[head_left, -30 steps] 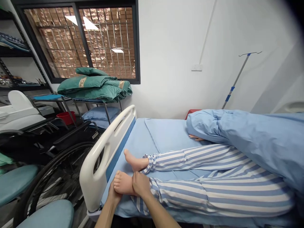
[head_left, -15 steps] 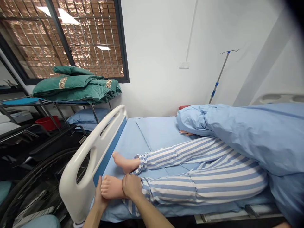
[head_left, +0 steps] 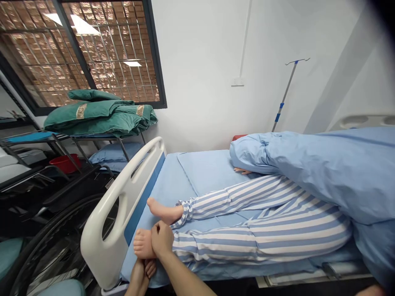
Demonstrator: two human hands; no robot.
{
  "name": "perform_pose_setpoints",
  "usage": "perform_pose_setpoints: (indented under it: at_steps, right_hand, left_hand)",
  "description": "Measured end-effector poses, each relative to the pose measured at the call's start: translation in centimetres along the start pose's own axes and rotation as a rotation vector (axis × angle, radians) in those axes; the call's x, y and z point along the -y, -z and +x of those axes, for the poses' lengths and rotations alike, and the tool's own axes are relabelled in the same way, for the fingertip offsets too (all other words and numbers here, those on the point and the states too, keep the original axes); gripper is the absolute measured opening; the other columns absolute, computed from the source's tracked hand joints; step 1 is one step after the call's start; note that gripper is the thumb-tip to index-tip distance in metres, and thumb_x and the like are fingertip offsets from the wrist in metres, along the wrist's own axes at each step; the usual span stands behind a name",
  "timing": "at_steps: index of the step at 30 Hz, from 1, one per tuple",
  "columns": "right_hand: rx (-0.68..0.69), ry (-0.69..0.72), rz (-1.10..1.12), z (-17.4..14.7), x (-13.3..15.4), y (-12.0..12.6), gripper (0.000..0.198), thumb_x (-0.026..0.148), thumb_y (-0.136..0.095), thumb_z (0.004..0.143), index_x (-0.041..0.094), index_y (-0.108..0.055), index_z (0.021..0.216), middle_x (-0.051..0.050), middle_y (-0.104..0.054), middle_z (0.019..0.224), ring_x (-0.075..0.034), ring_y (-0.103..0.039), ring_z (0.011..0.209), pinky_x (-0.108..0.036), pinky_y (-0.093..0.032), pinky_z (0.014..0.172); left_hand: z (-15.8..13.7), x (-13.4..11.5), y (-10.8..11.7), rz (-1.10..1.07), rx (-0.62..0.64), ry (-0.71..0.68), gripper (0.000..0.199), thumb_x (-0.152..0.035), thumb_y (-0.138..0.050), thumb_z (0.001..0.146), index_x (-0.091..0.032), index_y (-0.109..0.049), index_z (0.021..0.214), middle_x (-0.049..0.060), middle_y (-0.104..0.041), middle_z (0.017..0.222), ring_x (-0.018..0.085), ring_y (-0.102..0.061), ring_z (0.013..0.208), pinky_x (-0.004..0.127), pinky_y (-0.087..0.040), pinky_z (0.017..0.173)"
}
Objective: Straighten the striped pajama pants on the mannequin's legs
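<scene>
Two bare feet stick out of blue-and-white striped trousers (head_left: 247, 242) on the bed. My right hand (head_left: 162, 238) is wrapped over the ankle of the nearer foot (head_left: 143, 243), at the trouser cuff. Below that foot, my left hand (head_left: 142, 273) touches its underside near the heel, with the fingers curled; part of the hand is hidden by the foot. The farther foot (head_left: 165, 211) lies on the sheet just beyond my right hand, untouched.
A white bed end board (head_left: 101, 242) stands left of the feet. A blue quilt (head_left: 308, 164) covers the upper body, with a hand (head_left: 242, 170) showing at its edge. A wheelchair wheel (head_left: 46, 246) is at the left; an IV pole (head_left: 282, 102) rises behind.
My left hand has moved down and right, from the toes to under the heel. My right hand has shifted slightly left along the ankle. The camera view has shifted a little.
</scene>
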State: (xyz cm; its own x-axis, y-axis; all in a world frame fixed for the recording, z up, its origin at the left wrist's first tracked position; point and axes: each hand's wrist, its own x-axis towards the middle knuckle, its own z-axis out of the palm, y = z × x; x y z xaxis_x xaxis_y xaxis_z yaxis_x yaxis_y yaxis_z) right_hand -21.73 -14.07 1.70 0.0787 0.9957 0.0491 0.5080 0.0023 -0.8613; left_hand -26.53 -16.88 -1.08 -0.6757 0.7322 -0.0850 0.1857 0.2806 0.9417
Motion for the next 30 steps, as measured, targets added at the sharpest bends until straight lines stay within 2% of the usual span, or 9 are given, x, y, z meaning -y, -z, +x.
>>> perform_pose_setpoints:
  at_steps: [3,5,8,14,18,21,24,27,30]
  right_hand:
    - [0.130,-0.051,0.324,1.4,1.1,-0.5,0.022,0.021,-0.036,0.073,0.015,-0.055,0.063,-0.005,-0.062,0.067,-0.015,-0.057,0.066,-0.023,-0.040,0.060]
    - [0.293,-0.020,0.553,2.7,1.9,-0.1,0.022,0.019,-0.034,0.072,0.014,-0.054,0.064,-0.004,-0.061,0.062,-0.012,-0.056,0.059,-0.021,-0.041,0.055]
    - [0.392,0.129,0.633,5.0,2.3,2.5,0.021,0.022,-0.037,0.072,0.013,-0.054,0.064,-0.002,-0.059,0.058,-0.010,-0.054,0.055,-0.019,-0.041,0.054]
    - [0.072,0.194,0.100,10.8,-2.3,10.1,0.023,0.021,-0.033,0.075,0.014,-0.055,0.072,-0.002,-0.060,0.068,-0.010,-0.053,0.068,-0.019,-0.037,0.064]
    - [0.067,0.205,-0.113,12.5,-5.9,10.0,0.025,0.019,-0.032,0.077,0.015,-0.054,0.089,-0.005,-0.061,0.085,-0.011,-0.052,0.081,-0.021,-0.035,0.070]
    - [0.228,0.258,0.012,12.5,-6.3,7.3,0.024,0.022,-0.035,0.077,0.016,-0.054,0.091,-0.004,-0.061,0.084,-0.012,-0.053,0.080,-0.022,-0.036,0.070]
    - [0.331,0.139,0.397,12.8,-5.2,5.7,0.023,0.023,-0.035,0.075,0.014,-0.054,0.085,-0.002,-0.061,0.074,-0.010,-0.054,0.068,-0.020,-0.039,0.061]
    - [0.293,-0.046,0.719,14.0,-4.1,6.9,0.021,0.025,-0.034,0.073,0.013,-0.051,0.075,-0.002,-0.058,0.064,-0.009,-0.052,0.053,-0.020,-0.039,0.053]
    - [0.187,-0.011,0.724,14.9,-4.1,10.1,0.023,0.031,-0.036,0.073,0.015,-0.045,0.060,0.003,-0.048,0.049,-0.007,-0.042,0.040,-0.019,-0.034,0.044]
  left_hand:
    - [-2.0,3.7,1.4,-0.164,0.241,0.131,0.051,-0.066,-0.023,0.063,-0.020,-0.018,0.041,-0.005,-0.017,0.032,0.006,-0.016,0.025,0.021,-0.017,0.027]
    - [-3.6,5.3,1.6,-0.398,0.557,0.307,0.058,-0.074,-0.027,0.054,-0.020,-0.015,0.037,-0.005,-0.014,0.030,0.004,-0.013,0.022,0.021,-0.014,0.026]
    - [-5.9,4.9,1.1,-0.550,0.811,0.361,0.061,-0.070,-0.035,0.055,-0.019,-0.011,0.032,-0.005,-0.010,0.027,0.004,-0.016,0.023,0.021,-0.017,0.028]
    - [-7.4,-4.4,-2.0,-0.415,0.680,0.013,0.046,-0.046,-0.042,0.069,-0.018,-0.030,0.035,-0.003,-0.029,0.032,0.005,-0.026,0.032,0.021,-0.020,0.036]
    - [-4.3,-9.6,-6.6,-0.466,0.561,-0.109,0.035,-0.038,-0.042,0.070,-0.017,-0.032,0.044,-0.005,-0.032,0.037,0.005,-0.030,0.037,0.019,-0.025,0.039]
    - [-1.3,-10.5,-9.3,-0.515,0.401,-0.055,0.030,-0.038,-0.043,0.067,-0.017,-0.033,0.047,-0.006,-0.032,0.037,0.005,-0.030,0.036,0.018,-0.024,0.037]
    - [1.0,-10.3,-10.5,-0.516,0.262,-0.036,0.028,-0.038,-0.043,0.066,-0.018,-0.032,0.050,-0.008,-0.030,0.037,0.004,-0.028,0.034,0.019,-0.022,0.036]
    - [2.4,-10.5,-11.4,-0.470,0.232,-0.127,0.029,-0.039,-0.039,0.068,-0.019,-0.031,0.050,-0.008,-0.027,0.037,0.005,-0.027,0.035,0.019,-0.023,0.037]
    - [3.1,-10.7,-13.3,-0.291,0.260,-0.296,0.031,-0.041,-0.034,0.072,-0.018,-0.034,0.050,-0.006,-0.032,0.041,0.006,-0.031,0.040,0.020,-0.027,0.042]
